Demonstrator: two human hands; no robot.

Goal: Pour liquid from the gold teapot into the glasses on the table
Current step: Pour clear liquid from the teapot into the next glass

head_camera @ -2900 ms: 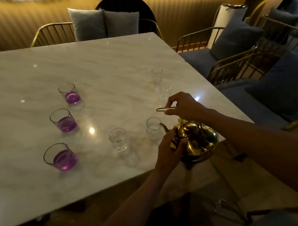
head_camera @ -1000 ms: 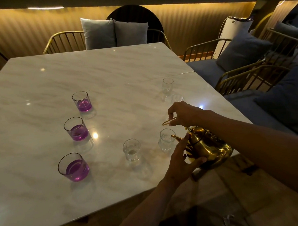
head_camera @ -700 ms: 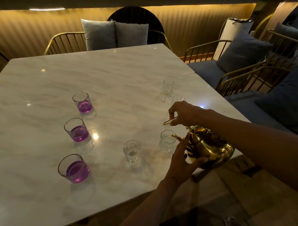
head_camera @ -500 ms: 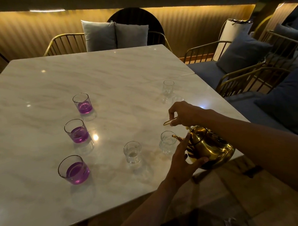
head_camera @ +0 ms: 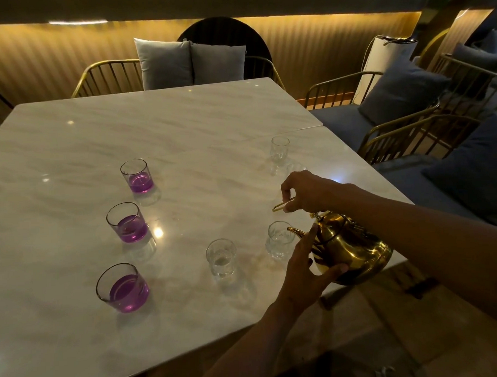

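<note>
The marble tabletop (head_camera: 182, 128) fills the left and centre of the frame. At its lower-right edge the gold teapot (head_camera: 351, 249) hangs tilted, with its spout (head_camera: 294, 232) at the rim of a small clear glass (head_camera: 278, 241). The right hand (head_camera: 307, 190) has its grip clamped on the thin handle (head_camera: 281, 207). The left hand (head_camera: 302, 271) rests straight-fingered on the belly, grip apart. The pour likely goes best tipped slowly, spout centred, stopping below the rim.

Right hand (head_camera: 307, 190) holds the gold teapot (head_camera: 355, 249) by its handle, left hand (head_camera: 303, 273) touches its side, spout at glass (head_camera: 278, 242).
</note>
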